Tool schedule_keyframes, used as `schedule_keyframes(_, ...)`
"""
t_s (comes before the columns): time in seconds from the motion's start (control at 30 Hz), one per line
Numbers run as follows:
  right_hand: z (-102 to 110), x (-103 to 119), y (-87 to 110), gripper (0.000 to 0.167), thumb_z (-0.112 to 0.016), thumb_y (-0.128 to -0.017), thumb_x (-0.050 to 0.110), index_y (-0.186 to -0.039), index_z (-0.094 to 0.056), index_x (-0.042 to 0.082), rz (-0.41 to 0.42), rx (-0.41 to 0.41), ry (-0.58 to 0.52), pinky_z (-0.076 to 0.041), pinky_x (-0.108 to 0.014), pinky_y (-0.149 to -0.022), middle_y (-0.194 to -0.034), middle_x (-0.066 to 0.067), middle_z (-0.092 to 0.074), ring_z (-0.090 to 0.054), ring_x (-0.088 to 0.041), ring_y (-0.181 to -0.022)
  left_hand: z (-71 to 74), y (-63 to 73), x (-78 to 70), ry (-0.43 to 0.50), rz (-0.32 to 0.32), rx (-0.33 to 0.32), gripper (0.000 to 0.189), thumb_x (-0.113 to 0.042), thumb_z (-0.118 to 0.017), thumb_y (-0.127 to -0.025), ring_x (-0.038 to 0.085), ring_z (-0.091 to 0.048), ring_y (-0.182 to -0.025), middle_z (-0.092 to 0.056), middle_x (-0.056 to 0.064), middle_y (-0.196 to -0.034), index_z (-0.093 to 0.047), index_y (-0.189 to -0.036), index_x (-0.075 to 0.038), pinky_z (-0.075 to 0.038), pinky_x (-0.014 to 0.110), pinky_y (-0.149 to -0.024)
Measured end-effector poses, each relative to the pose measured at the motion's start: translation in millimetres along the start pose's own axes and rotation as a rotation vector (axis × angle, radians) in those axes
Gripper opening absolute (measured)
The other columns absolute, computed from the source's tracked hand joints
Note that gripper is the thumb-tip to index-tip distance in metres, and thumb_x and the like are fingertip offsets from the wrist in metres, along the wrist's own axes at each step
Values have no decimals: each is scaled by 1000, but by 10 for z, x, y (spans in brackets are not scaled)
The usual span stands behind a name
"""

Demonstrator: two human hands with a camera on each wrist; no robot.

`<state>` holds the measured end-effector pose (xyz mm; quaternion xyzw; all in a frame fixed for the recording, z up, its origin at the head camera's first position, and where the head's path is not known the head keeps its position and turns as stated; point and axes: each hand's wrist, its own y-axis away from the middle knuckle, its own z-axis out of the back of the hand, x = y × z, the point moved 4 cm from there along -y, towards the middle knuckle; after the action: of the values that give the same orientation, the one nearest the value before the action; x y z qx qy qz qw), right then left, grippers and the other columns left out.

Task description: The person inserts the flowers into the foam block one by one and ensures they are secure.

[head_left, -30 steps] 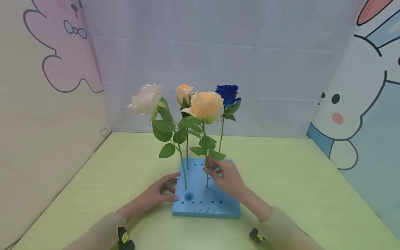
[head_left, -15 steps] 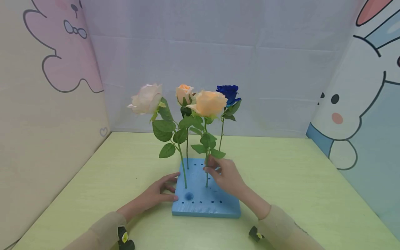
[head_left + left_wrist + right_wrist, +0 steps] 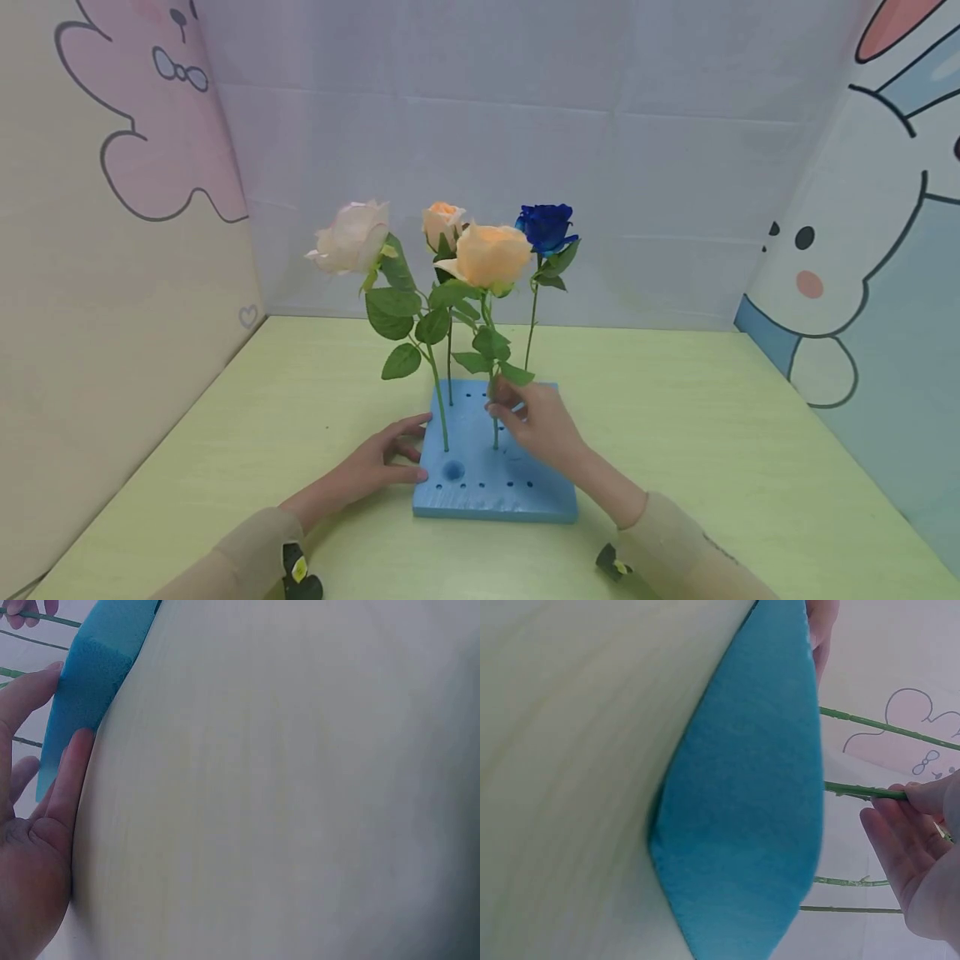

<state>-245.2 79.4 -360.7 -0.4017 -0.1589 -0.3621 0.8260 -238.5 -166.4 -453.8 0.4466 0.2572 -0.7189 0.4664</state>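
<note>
A large peach rose (image 3: 491,257) stands in the light-blue foam board (image 3: 495,502), its lower end at a hole near the middle. My right hand (image 3: 546,423) pinches its green stem below the leaves; the right wrist view shows thumb and fingertips on that stem (image 3: 855,790). My left hand (image 3: 381,458) rests along the board's left edge, fingers spread; in the left wrist view its fingers (image 3: 73,772) touch the board's side. Around the peach rose, a pale pink-white rose (image 3: 351,239), a smaller peach rose (image 3: 442,225) and a blue rose (image 3: 546,228) stand in the board.
Rows of small holes and one wide round hole (image 3: 453,471) mark the board's top. It lies on a pale yellow-green table (image 3: 712,450). A plain pale backdrop (image 3: 675,167) hangs behind, with cartoon-printed panels at both sides.
The large peach rose's head swayed right, then back left and slightly down, and its stem's lower end shifted a little left. My right hand kept its pinch; the left hand stayed still.
</note>
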Motion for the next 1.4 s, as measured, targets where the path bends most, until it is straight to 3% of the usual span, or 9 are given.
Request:
schedule_keyframes(0.27, -17, -2, 20, 11, -69, -90, 4, -93, -61, 10, -4, -1, -2, -54, -19, -61, -83, -3, -72, -70, -14, -75, 1, 0, 14, 8, -10, 2, 80, -29, -77, -86, 22, -60, -112, -48, 17, -147, -35, -153, -23, -48, 37, -93)
schedule_keyframes(0.63, -41, -4, 42, 8, -66, -92, 6, -90, -59, 10, -24, 44, 31, -53, -14, -64, -86, -5, -75, -73, -16, -78, 7, -5, 29, 14, -9, 3, 80, -29, -77, -86, 22, -60, -112, -47, 16, -148, -35, -153, -24, -50, 30, -89)
schedule_keyframes(0.87, -63, -6, 53, 10, -66, -93, 9, -86, -59, 11, -7, 49, 90, -54, -14, -64, -80, -4, -75, -72, -13, -71, 6, -10, 36, 17, -5, 2, 79, -29, -77, -86, 22, -59, -112, -47, 16, -148, -35, -153, -25, -50, 29, -88)
schedule_keyframes(1.4, -40, -15, 74, 8, -68, -92, 8, -90, -61, 11, -11, 111, 89, -54, -17, -66, -79, -2, -72, -71, -11, -71, 3, -29, 60, 17, -37, 2, 81, -28, -78, -85, 23, -60, -111, -48, 18, -148, -36, -153, -22, -51, 26, -86)
